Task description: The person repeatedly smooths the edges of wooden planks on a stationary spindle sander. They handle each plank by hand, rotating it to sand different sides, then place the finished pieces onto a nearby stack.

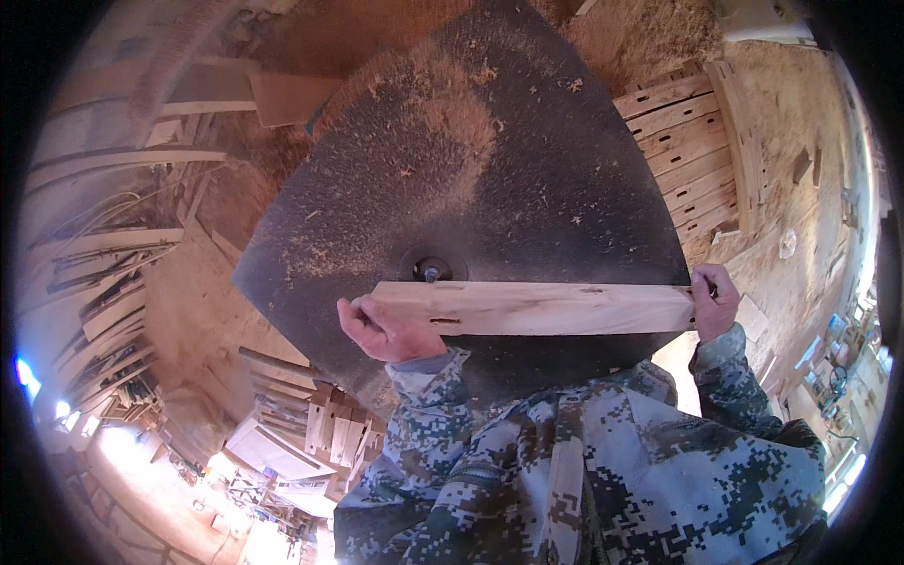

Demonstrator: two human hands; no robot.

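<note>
A pale wooden board (537,309) lies flat across the near part of a dark machine table (584,188). My left hand (391,331) grips the board's left end, fingers closed at its near corner. At the opposite end my right hand (716,299) is closed round the board, just past the table's right edge. Small dark slots show in the board near its left end and toward its right. Right behind the board's far edge, a metal spindle cutter (432,273) stands up from a round opening in the table; the board's edge is close against it.
Sawdust and chips (457,127) are strewn over the table. A stack of slotted boards (683,141) lies on the floor at the far right. Long planks (104,245) lean in rows at the left, and more wood pieces (330,424) are piled at the near left.
</note>
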